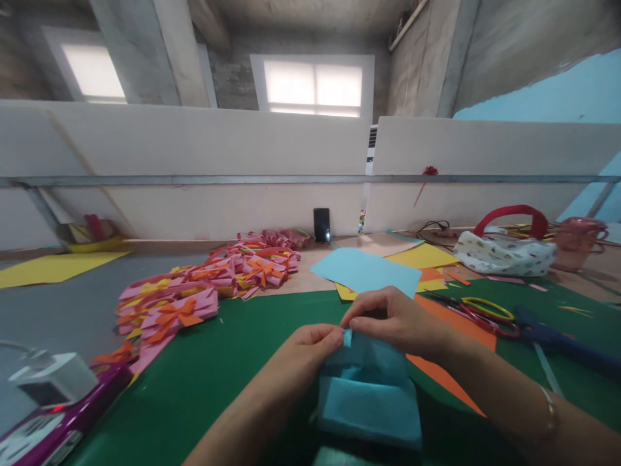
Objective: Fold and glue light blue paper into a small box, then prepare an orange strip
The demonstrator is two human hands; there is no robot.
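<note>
A folded light blue paper piece (369, 395) lies on the green mat (208, 375) right in front of me. My left hand (303, 356) pinches its top edge from the left, fingers closed on the paper. My right hand (395, 320) is curled over the same top edge from the right, fingertips pressed on the fold. The two hands meet at a small blue tab between them. A metal bracelet (550, 408) is on my right wrist.
A heap of pink paper pieces with orange bows (204, 291) runs along the left. Blue (366, 270), yellow and orange sheets (451, 382) lie behind and right. Scissors (480, 310), a patterned bag with a red handle (507, 249), a phone (321, 224) and a white charger (53, 378) are around.
</note>
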